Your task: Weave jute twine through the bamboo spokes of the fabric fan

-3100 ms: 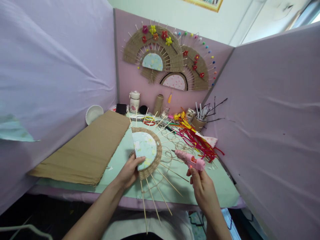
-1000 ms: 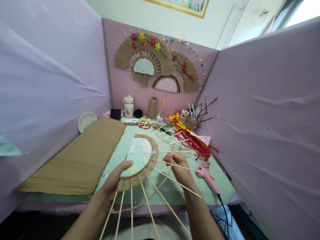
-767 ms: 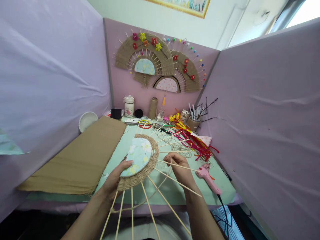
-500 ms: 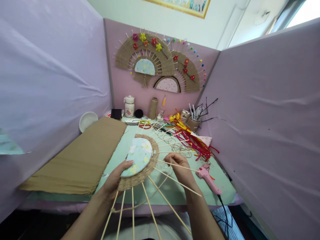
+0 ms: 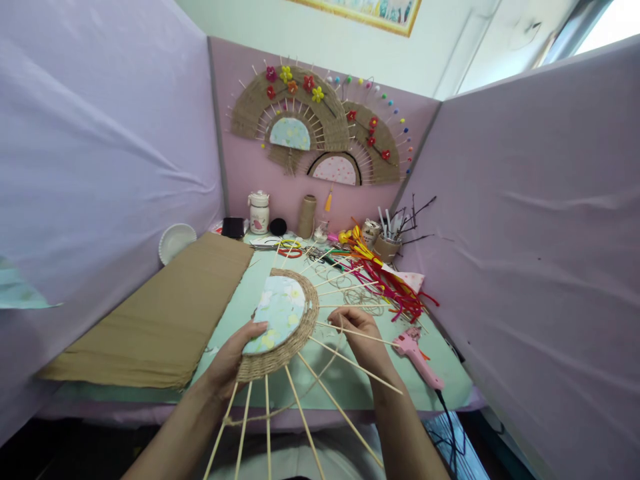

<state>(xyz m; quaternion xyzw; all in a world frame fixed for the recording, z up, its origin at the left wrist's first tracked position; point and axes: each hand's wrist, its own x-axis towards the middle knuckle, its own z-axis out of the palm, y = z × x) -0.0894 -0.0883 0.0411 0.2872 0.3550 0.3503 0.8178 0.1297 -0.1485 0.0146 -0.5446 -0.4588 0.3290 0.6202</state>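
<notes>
My left hand (image 5: 227,360) is closed on the lower left edge of a half-round woven fan (image 5: 311,313), its thumb lying on the pale blue flowered centre piece (image 5: 284,308). A band of brown twine rims that centre, and thin wooden sticks (image 5: 305,417) fan outward from it. Between the pinched fingertips of my right hand (image 5: 360,333) is a length of twine (image 5: 320,375), right of the fan. The twine hangs in a loose curve across the lower sticks to the lowest one, near my left wrist. My left fingers are hidden behind the fan.
A pink glue gun (image 5: 417,357) with a black cord lies to the right. Bright pipe cleaners (image 5: 395,290) and loose twine lie behind my right hand. Cardboard (image 5: 155,307) covers the left side. Scissors (image 5: 290,250), a twine spool (image 5: 307,217) and a jar (image 5: 259,213) are farther back.
The fan has shifted a tiny bit to the right. Both hands keep the same holds, and the twine hangs almost as before.
</notes>
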